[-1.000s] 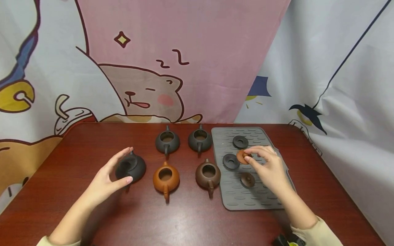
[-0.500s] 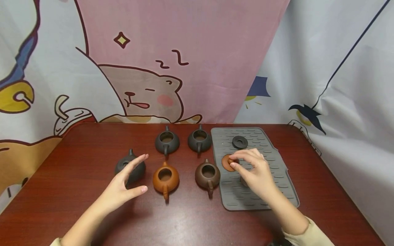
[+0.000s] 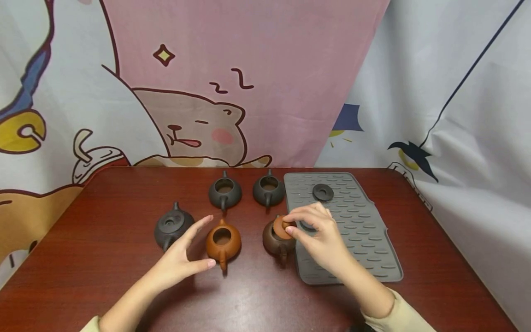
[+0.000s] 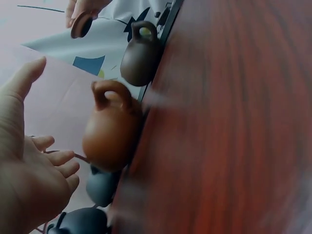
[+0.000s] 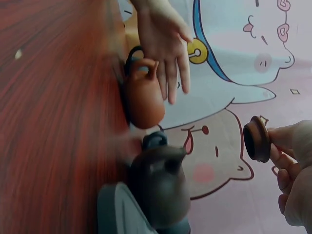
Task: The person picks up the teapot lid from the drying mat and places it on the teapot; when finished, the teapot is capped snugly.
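Between thumb and fingertips, my right hand (image 3: 321, 235) pinches the knob of an orange-brown teapot lid (image 3: 280, 228). The lid overlaps the brown teapot (image 3: 271, 248) in the head view, while the right wrist view shows the lid (image 5: 257, 140) raised well above the teapots. My left hand (image 3: 180, 260) holds nothing, its fingers and thumb spread just left of the orange teapot (image 3: 233, 244), whose mouth is uncovered. Behind that hand sits a dark grey teapot (image 3: 168, 223) with its lid on.
Two dark lidless teapots, one at left (image 3: 225, 201) and one at right (image 3: 268, 199), stand at the back. A grey mat (image 3: 356, 249) at right bears a dark lid (image 3: 323, 192) and another dark lid (image 3: 306, 226) partly hidden by my right hand. A patterned curtain (image 3: 290, 92) hangs behind the table.
My right hand has carried the orange-brown lid leftward from over the mat to over the brown teapot. My left hand has moved right, from around the lidded dark teapot toward the orange one.
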The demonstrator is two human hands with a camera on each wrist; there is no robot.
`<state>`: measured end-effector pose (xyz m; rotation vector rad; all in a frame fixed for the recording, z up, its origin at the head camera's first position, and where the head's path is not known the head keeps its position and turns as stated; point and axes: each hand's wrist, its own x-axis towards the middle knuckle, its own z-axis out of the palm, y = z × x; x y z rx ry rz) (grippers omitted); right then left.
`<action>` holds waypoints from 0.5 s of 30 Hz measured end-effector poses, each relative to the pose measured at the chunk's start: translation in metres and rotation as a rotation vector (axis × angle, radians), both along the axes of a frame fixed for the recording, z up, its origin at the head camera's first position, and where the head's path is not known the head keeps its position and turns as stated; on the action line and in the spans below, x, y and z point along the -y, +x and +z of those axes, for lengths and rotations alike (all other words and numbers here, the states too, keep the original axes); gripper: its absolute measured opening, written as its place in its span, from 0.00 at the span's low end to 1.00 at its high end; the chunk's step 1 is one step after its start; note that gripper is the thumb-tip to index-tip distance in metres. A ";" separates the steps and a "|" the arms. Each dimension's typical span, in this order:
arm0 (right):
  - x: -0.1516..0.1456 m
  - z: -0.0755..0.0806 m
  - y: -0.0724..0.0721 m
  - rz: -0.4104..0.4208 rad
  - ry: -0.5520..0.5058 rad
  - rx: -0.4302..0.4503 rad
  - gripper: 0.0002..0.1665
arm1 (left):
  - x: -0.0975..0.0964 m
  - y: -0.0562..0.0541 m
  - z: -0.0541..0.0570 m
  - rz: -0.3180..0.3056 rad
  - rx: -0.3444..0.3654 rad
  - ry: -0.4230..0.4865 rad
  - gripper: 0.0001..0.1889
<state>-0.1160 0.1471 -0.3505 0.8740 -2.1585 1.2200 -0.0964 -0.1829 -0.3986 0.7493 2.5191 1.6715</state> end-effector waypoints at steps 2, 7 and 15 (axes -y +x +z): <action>0.005 0.000 0.001 0.017 -0.002 0.009 0.17 | -0.003 -0.001 -0.004 -0.009 0.009 0.010 0.46; 0.016 0.000 0.002 0.053 0.011 0.030 0.16 | -0.008 -0.003 -0.013 0.014 0.007 0.000 0.47; 0.032 -0.006 0.000 0.099 0.026 0.030 0.13 | -0.014 -0.004 -0.024 0.069 0.052 -0.034 0.49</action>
